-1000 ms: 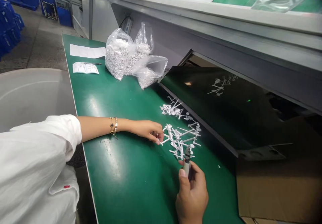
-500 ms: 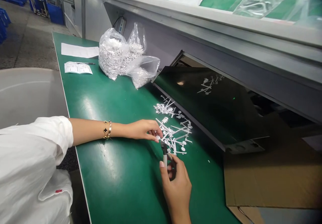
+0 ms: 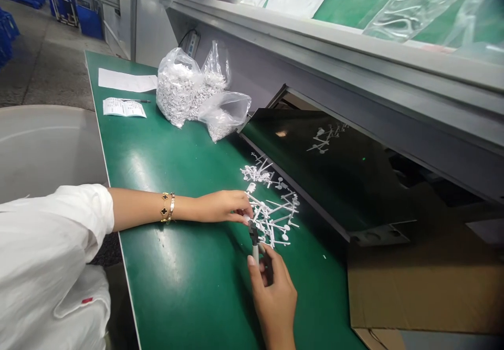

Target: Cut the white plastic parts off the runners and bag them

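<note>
Over the last second the cutters (image 3: 255, 253) have come from the right of the white plastic pile (image 3: 271, 221) to its left edge. There the left hand (image 3: 230, 207) pinches a small piece (image 3: 247, 217); the right hand's (image 3: 275, 289) grip wraps the cutters. Beyond the pile, crinkled clear bags (image 3: 177, 90) hold white bits.
</note>
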`<state>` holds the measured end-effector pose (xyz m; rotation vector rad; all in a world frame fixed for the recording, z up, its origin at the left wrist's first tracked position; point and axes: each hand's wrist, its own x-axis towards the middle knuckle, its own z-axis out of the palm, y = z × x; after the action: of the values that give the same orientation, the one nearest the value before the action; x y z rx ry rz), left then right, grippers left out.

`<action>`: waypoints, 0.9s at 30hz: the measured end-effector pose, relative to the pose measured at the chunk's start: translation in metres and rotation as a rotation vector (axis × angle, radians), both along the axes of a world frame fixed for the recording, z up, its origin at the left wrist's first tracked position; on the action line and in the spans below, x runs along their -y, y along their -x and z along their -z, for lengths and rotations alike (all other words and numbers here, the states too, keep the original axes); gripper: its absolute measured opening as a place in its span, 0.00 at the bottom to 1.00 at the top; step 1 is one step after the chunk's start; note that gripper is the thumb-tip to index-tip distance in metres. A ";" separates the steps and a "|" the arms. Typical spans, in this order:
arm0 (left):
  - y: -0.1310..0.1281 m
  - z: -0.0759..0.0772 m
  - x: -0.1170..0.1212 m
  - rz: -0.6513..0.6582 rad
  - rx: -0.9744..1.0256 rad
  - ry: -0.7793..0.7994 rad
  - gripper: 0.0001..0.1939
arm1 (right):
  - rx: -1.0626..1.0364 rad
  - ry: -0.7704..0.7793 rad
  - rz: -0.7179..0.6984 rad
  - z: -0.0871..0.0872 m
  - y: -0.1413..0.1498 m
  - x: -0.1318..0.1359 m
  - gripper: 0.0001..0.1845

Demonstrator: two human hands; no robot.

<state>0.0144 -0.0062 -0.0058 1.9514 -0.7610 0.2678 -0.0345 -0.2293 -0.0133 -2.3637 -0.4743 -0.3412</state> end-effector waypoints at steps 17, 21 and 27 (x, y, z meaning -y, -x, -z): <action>0.005 0.010 0.005 -0.073 0.052 -0.070 0.09 | -0.056 -0.035 -0.007 0.002 -0.001 0.002 0.24; 0.005 0.011 0.003 -0.124 0.126 -0.108 0.12 | -0.098 -0.047 -0.025 0.001 -0.003 0.002 0.25; 0.003 0.012 0.002 -0.130 0.187 -0.150 0.13 | -0.083 -0.021 -0.022 0.002 -0.004 0.003 0.25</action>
<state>0.0110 -0.0079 -0.0183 2.1431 -0.7945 0.4900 -0.0309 -0.2327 -0.0157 -2.3407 -0.4550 -0.2354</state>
